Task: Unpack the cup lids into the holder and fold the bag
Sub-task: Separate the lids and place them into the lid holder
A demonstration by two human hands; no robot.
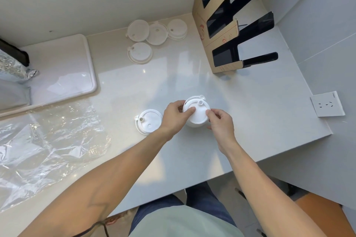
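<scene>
Near the counter's front edge, both hands pinched on one short stack of white cup lids: left hand closed on the 9 o'clock rim with thumb on top, right hand closed on the 3 o'clock rim. Stack axis roughly upright, tipped slightly toward the body. Black tiered holder well apart at 1 o'clock from the stack, slots facing right, so right hand the nearer for the carry, probably. Single lid just beside the left wrist at 9 o'clock. Four more lids far back at 11 o'clock. Clear plastic bag flat and unfolded at 9 o'clock, well apart.
</scene>
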